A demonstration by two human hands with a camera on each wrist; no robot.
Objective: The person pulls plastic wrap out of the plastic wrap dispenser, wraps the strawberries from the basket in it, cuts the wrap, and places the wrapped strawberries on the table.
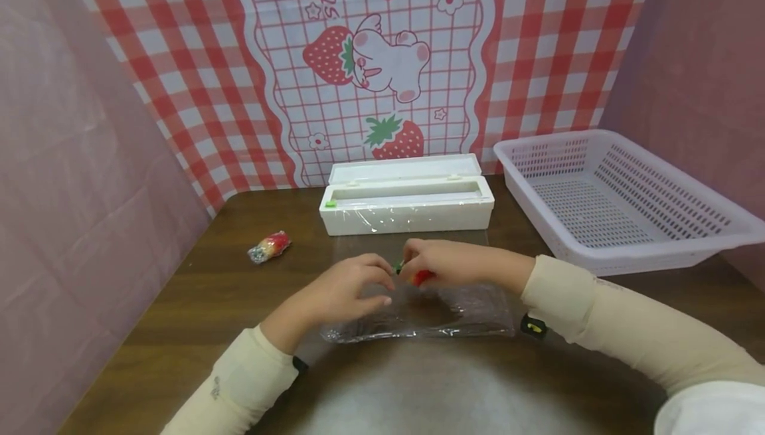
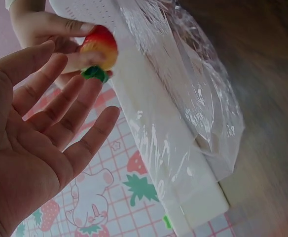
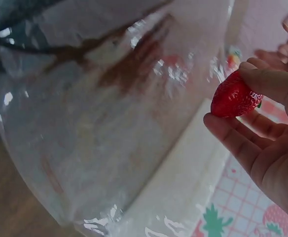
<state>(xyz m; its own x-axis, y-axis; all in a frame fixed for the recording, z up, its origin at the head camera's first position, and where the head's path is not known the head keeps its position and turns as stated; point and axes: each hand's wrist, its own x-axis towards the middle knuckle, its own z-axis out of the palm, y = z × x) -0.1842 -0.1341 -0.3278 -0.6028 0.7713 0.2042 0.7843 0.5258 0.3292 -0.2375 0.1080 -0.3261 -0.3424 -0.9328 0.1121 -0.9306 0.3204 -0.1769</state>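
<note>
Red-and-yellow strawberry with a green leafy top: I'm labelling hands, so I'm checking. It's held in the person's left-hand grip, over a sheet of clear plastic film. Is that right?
Not quite: the side is wrong. In the head view, the red-and-yellow strawberry is held in the person's right-hand grip, over the sheet of clear plastic film.

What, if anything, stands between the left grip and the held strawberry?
Nothing visible on the leafy side, nearest the left grip. The right grip holds the strawberry, covering part of it; the plastic film lies below, not between.
</note>
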